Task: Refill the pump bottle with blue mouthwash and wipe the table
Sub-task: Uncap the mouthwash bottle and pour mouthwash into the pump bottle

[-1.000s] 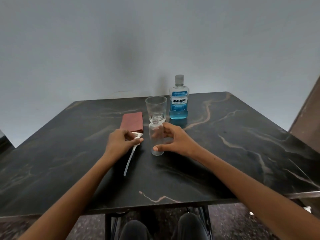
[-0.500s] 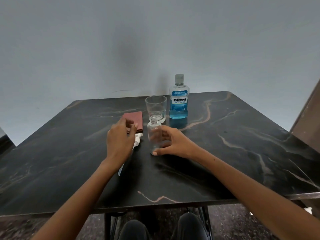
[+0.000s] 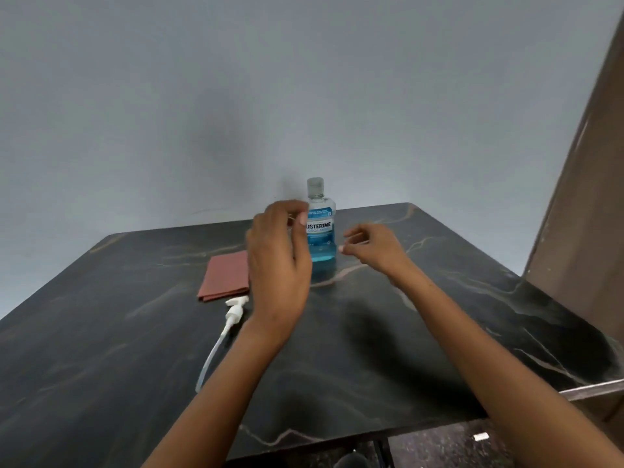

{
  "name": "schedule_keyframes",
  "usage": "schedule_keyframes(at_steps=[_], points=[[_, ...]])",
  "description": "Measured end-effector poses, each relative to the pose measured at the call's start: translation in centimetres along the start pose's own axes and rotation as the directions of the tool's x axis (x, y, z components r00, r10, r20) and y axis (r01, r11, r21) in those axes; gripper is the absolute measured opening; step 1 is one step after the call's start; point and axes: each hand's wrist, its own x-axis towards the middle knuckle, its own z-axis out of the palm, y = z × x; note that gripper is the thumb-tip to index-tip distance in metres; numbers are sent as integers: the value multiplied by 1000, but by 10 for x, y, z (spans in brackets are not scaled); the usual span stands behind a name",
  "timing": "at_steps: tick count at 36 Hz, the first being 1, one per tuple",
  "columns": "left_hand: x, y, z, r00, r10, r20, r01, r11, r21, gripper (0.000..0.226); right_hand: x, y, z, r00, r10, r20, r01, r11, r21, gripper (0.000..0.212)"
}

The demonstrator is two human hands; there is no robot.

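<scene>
Two hands have left the table: the left hand [image 3: 277, 261] has released the white pump head with its clear tube [image 3: 225, 329], the right hand [image 3: 374, 248] the small clear bottle, now hidden. Both, loosely curled and empty, flank the capped blue mouthwash bottle [image 3: 320, 231]. Uncapping likely follows; the folded red cloth [image 3: 224, 275] waits.

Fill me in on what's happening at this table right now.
A person is reaching both hands toward the blue mouthwash bottle, which stands capped at the far side of the dark table. The left hand and right hand are raised, fingers loosely curled, holding nothing. The white pump head with its tube lies on the table beside a folded reddish cloth.
</scene>
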Motion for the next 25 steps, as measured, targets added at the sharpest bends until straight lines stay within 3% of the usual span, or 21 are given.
schedule_keyframes(at_steps=[3,7,12,17,25], points=[[0,6,19,999,-9,33,11,998,-68,17,20,4,10,986,25,-164,-26,1000,-4,56],[1,5,35,999,-48,12,49,994,-102,15,38,6,40,964,24,-263,-38,998,-48,82],[4,0,40,997,-79,2,79,993,-88,17,45,2,77,938,6,-348,3,1000,26,64],[5,-1,41,991,-131,12,132,987,-87,17,44,-11,95,903,13,-428,16,998,64,80],[4,-5,44,985,-165,45,169,980,-101,18,42,-17,92,899,-1,-437,14,1000,28,71]])
